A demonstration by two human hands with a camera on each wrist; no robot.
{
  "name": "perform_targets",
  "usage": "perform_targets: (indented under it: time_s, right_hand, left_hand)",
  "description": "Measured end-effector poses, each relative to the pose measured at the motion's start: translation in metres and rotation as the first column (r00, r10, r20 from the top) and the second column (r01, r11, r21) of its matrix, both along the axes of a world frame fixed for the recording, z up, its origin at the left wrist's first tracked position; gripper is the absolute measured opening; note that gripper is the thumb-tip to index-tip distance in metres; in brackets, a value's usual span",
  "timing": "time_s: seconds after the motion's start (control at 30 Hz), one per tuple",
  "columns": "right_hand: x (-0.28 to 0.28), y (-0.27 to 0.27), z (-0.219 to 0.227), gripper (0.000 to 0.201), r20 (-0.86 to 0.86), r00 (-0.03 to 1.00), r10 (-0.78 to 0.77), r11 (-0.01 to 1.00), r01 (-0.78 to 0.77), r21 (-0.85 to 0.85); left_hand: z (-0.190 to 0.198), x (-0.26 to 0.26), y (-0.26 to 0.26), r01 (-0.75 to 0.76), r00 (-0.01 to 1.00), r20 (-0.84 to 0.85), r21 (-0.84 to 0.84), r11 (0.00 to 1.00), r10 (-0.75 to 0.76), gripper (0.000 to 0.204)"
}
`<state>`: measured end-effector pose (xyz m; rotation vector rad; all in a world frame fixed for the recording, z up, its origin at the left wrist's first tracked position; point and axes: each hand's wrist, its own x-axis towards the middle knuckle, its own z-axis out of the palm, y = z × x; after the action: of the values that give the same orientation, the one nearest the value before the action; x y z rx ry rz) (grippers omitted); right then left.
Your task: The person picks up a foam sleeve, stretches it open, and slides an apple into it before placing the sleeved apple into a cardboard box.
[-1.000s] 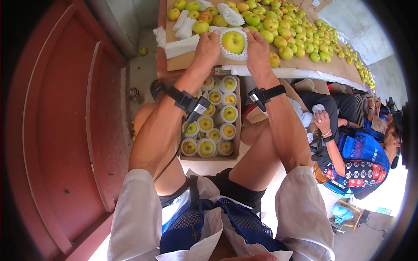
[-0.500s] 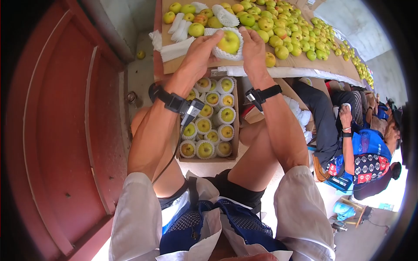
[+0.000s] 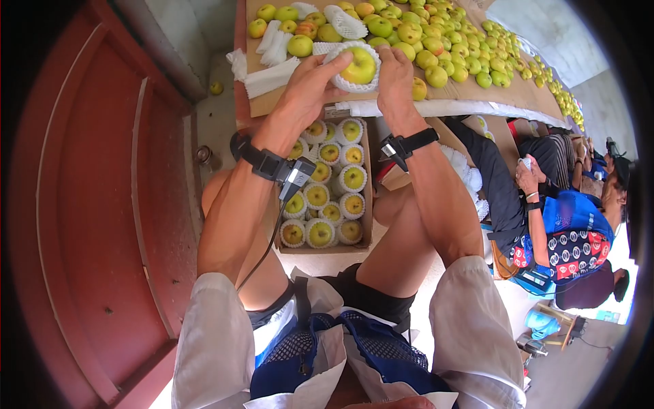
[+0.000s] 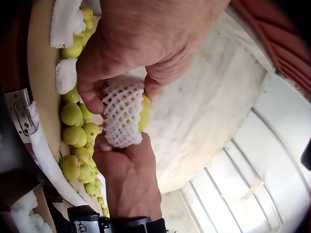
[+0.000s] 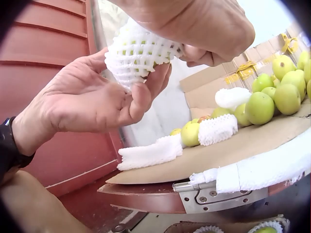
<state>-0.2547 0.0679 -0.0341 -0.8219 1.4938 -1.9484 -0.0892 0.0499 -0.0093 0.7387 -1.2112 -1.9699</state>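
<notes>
In the head view a yellow-green apple (image 3: 359,66) sits in a white foam net (image 3: 349,86), held above the table edge between both hands. My left hand (image 3: 308,88) grips its left side, thumb on the fruit. On the other side my right hand (image 3: 396,78) pinches the net with curled fingers. The left wrist view shows the net (image 4: 122,111) round most of the apple, with some yellow-green skin bare (image 4: 145,112). In the right wrist view the left fingers curl under the netted apple (image 5: 138,56).
Many loose apples (image 3: 436,48) cover the cardboard-topped table (image 3: 470,99), with folded foam nets (image 3: 271,77) at its left. Below stands a box (image 3: 368,204) of netted apples. A red door (image 3: 88,204) is at left; another person (image 3: 565,225) sits at right.
Both hands and the netted apple have shifted slightly left and down in the head view. The left hand has turned, its thumb now over the apple. The person at right has brought their hands together.
</notes>
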Motion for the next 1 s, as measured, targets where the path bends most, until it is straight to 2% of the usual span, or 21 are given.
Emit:
perform_targets:
  time_s: [0.17,0.27,0.37,0.47,0.57,0.67,0.77,0.83,0.87,0.97,1.0]
  right_hand:
    - [-0.002,0.000,-0.005,0.031,-0.091,0.995,-0.035,0.994,0.045,0.102]
    - [0.002,0.005,0.002,0.035,-0.056,0.998,-0.040,0.988,0.048,0.149]
    - [0.006,0.007,0.000,0.038,-0.141,0.990,-0.028,0.996,0.040,0.082]
    - [0.013,0.016,0.013,0.041,-0.008,0.999,0.033,0.995,-0.032,0.099]
    - [0.005,0.016,0.021,0.042,0.157,0.985,0.071,0.933,-0.121,0.338]
    - [-0.005,0.018,0.018,0.045,-0.110,0.977,0.183,0.950,-0.146,0.276]
    - [-0.001,0.025,0.031,0.049,-0.192,0.947,0.258,0.938,-0.199,0.283]
    - [0.001,0.032,0.032,0.055,-0.363,0.888,0.281,0.949,-0.200,0.244]
    - [0.003,0.036,0.031,0.058,-0.441,0.849,0.290,0.952,-0.206,0.229]
    - [0.014,0.046,0.024,0.070,-0.715,0.641,0.281,0.958,-0.229,0.171]
    - [0.013,0.049,0.020,0.073,-0.806,0.500,0.315,0.946,-0.233,0.225]
  left_hand:
    - [-0.005,0.002,0.000,0.039,0.999,-0.024,-0.019,0.999,-0.040,0.050]
    - [-0.003,0.003,0.002,0.059,0.998,-0.027,-0.016,0.998,-0.060,0.050]
    - [-0.004,0.002,0.003,0.057,0.997,-0.042,-0.015,0.998,-0.057,0.050]
    - [-0.003,0.003,0.005,0.059,0.997,-0.054,-0.001,0.998,-0.059,0.049]
    - [-0.001,0.006,0.004,0.060,0.996,-0.061,0.019,0.998,-0.059,0.048]
    - [-0.003,0.011,-0.001,0.056,0.997,-0.054,0.039,0.998,-0.054,0.045]
    - [0.005,0.017,0.000,0.028,1.000,-0.014,0.033,0.999,-0.028,0.041]
    - [0.017,0.023,0.007,0.001,0.998,0.059,0.016,1.000,-0.002,0.039]
    - [-0.001,0.022,-0.003,0.016,1.000,-0.013,-0.065,0.998,-0.017,0.039]
    - [-0.003,0.032,0.002,0.027,0.994,0.104,-0.081,0.996,-0.019,0.037]
    - [-0.019,0.029,-0.008,0.035,0.991,0.135,-0.128,0.991,-0.017,0.039]
